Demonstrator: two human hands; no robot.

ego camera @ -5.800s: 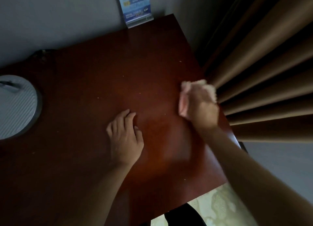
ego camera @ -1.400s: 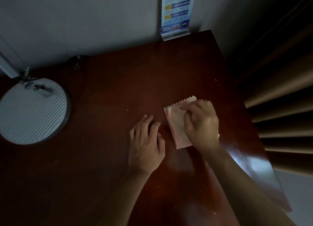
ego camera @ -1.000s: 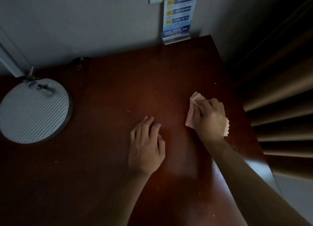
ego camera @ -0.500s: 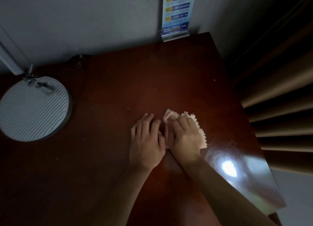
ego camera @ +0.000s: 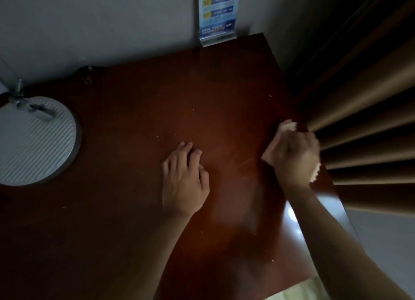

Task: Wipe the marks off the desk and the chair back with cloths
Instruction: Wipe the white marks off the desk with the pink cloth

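A dark red-brown wooden desk (ego camera: pixel 157 102) fills the view, with small pale specks scattered on its top. My right hand (ego camera: pixel 294 158) presses a pink cloth (ego camera: pixel 285 129) flat on the desk near its right edge; the cloth pokes out past my fingers and under my wrist. My left hand (ego camera: pixel 184 176) lies flat on the middle of the desk, fingers slightly spread, holding nothing. No chair back is in view.
A round grey ribbed lamp base (ego camera: pixel 33 140) stands at the desk's left. A blue sign in a clear stand (ego camera: pixel 216 14) leans against the wall at the back edge. Brown curtain folds (ego camera: pixel 363 111) hang right beside the desk's right edge.
My right hand has slid the cloth from beside my left hand out to the desk's right edge. My left hand has stayed in place.
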